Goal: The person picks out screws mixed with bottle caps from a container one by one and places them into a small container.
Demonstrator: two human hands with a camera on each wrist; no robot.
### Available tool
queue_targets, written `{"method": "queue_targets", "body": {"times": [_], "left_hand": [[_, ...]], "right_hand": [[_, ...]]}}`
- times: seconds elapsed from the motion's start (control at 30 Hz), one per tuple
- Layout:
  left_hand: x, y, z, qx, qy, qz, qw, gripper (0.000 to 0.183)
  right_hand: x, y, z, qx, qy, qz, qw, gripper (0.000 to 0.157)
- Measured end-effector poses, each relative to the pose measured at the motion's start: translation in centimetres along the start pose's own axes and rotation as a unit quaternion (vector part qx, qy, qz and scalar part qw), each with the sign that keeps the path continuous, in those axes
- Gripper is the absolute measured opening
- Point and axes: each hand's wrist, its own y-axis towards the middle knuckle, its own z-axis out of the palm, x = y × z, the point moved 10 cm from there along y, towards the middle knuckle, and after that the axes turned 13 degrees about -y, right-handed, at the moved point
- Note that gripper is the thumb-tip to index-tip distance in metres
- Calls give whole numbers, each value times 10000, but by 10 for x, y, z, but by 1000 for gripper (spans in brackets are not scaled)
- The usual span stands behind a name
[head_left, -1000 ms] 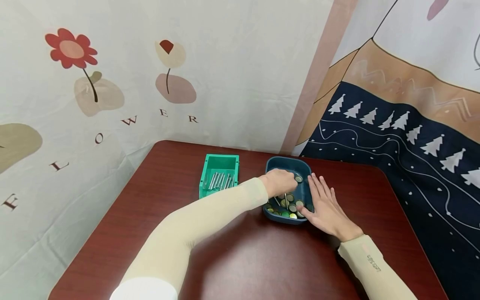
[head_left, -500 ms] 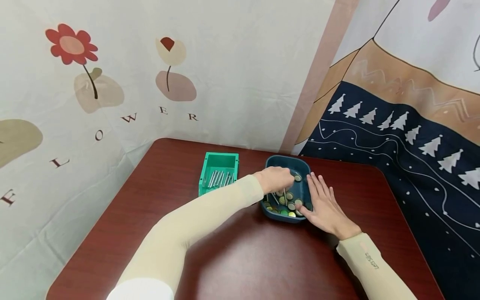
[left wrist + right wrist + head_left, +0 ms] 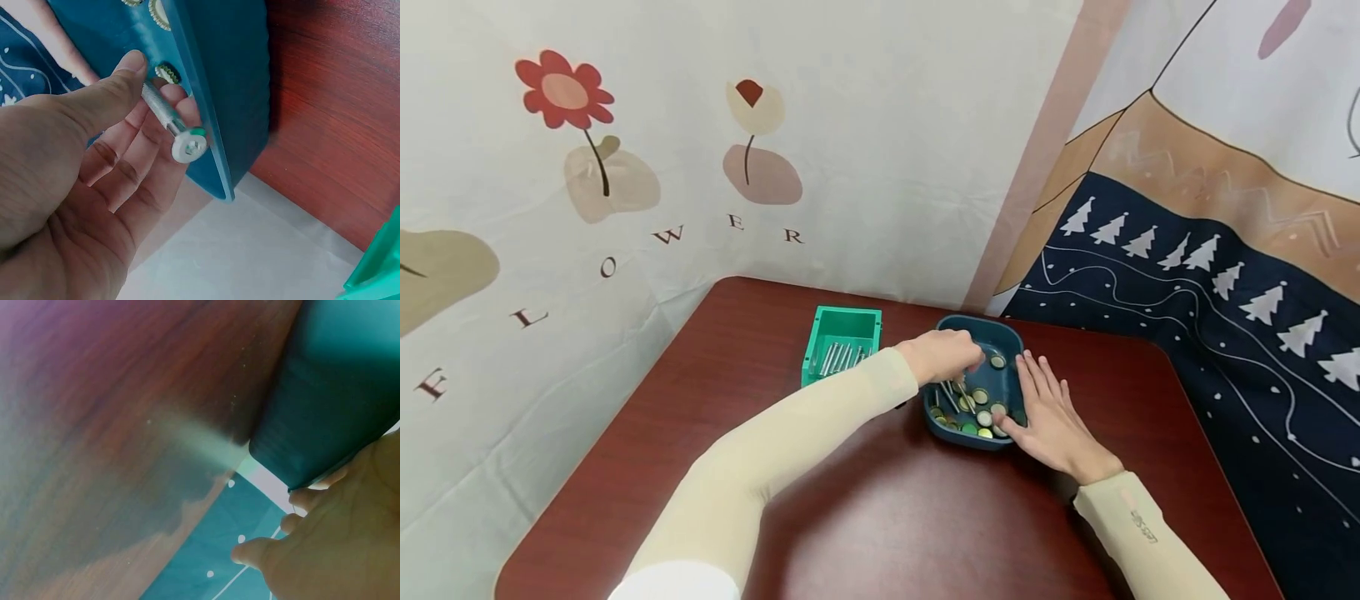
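Note:
My left hand (image 3: 942,354) is over the left side of a dark blue tub (image 3: 1011,342). In the left wrist view its thumb and fingers pinch a silver bolt (image 3: 164,112), its round socketed head turned toward the camera. Bottle caps (image 3: 981,396) and some bolts (image 3: 950,397) lie in the tub, part of them hidden under the left hand. My right hand (image 3: 1060,421) rests against the tub's right rim with fingers straight, the thumb reaching over the near right corner. The right wrist view shows that hand (image 3: 340,531) beside the tub's outer wall (image 3: 331,406).
Left of the tub stands a green box (image 3: 848,312) with several silver bolts (image 3: 842,358) inside; my left forearm crosses its near right part. Both containers stand toward the back of a reddish-brown table (image 3: 700,400), with printed cloth behind it.
The left hand has drawn a little to the left across the tub, uncovering more of the bolts and caps. The right hand stays at the rim.

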Motion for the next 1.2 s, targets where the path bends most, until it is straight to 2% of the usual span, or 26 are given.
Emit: {"method": "queue_targets", "body": {"times": [0.13,0.5,0.77,0.93,1.07,1.2], "left_hand": [[3,-4,-5,-91,-235,-84,9996,17],[10,-17,-18,-382,-509,-87,9979,20],[29,-31,-24,-546,-1058,-380,9922,17],[39,-45,-34,-773,-1316,-414,9874,15],[49,-56,-38,-989,-1408,-462,9840,13],[63,-67,-40,-1172,-1434,-653,9805,9]], "right_hand": [[-1,-1,1,31,15,18,10000,109],[-3,0,1,61,38,81,9999,111],[-1,-3,1,5,73,113,9999,111],[0,-4,-1,-12,67,118,9999,112],[0,-3,-3,-42,75,128,9999,111],[2,-3,-1,-18,87,119,9999,111]]}}
